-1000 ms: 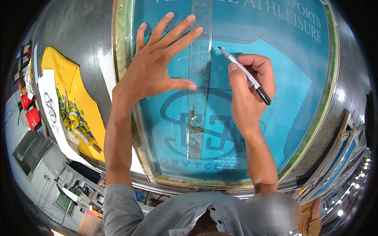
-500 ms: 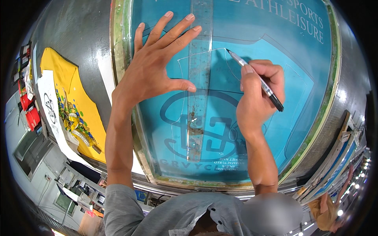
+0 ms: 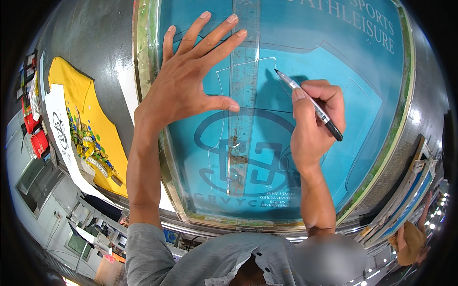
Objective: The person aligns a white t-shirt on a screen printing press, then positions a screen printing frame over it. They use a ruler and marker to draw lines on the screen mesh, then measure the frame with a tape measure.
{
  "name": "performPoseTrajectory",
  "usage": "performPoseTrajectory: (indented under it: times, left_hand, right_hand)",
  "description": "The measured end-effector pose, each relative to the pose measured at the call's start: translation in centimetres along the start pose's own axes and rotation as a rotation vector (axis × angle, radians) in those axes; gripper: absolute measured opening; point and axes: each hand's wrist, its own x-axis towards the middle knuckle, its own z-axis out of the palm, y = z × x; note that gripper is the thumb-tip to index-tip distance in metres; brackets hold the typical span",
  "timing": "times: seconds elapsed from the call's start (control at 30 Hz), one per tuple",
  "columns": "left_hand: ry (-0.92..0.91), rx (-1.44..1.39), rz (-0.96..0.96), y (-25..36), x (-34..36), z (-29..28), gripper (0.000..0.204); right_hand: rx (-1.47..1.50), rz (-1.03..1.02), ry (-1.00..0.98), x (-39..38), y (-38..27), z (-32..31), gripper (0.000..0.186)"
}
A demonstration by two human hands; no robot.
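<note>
A framed blue printing screen (image 3: 267,90) lies in front of me, with dark print and thin outlines drawn across it. My left hand (image 3: 186,78) is spread flat on its left part, fingers apart, fingertips at the edge of a clear ruler (image 3: 244,90). The ruler lies lengthwise over the screen. In my right hand (image 3: 317,117) is a marker pen (image 3: 317,109) with a black end and a silvery barrel. Its tip points up and left, at the thin line right of the ruler; whether it touches the surface I cannot tell.
Left of the frame, a yellow fabric piece (image 3: 102,114) lies on the dark table (image 3: 105,33), with a white printed sheet (image 3: 59,128) and a yellow measuring tape (image 3: 98,164) on it. Several framed screens (image 3: 398,202) lean at the right. Another person (image 3: 411,243) is at lower right.
The pen and my right hand have moved slightly down toward me, leaving the corner of the outline. My left hand and the ruler stay in place. The other person at lower right has shifted.
</note>
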Motion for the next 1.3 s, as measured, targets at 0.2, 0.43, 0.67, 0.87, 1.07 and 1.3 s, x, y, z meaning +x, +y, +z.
performPoseTrajectory:
  times: [0.2,0.43,0.67,0.87,1.07,1.3]
  left_hand:
    - [-0.003,-0.004,0.004,0.0,0.1,-0.1,0.124]
    - [-0.006,-0.017,-0.002,0.1,0.1,-0.2,0.122]
    - [-0.001,-0.016,0.001,0.1,0.1,-0.2,0.121]
    - [0.006,-0.015,-0.001,0.1,0.0,-0.1,0.121]
    - [0.004,-0.007,0.004,0.0,0.1,-0.1,0.122]
    - [0.037,-0.045,0.018,0.1,0.1,-0.1,0.121]
  right_hand:
    - [-0.058,-0.041,0.005,2.3,0.3,1.8,0.011]
    - [-0.124,-0.097,-0.023,2.9,1.1,2.4,0.012]
    - [-0.173,-0.108,-0.025,2.9,1.2,2.5,0.012]
    - [-0.155,-0.14,-0.027,2.9,1.4,2.7,0.013]
    - [-0.168,-0.179,-0.052,3.0,1.5,2.5,0.013]
    - [-0.072,-0.083,-0.003,2.6,1.3,2.1,0.009]
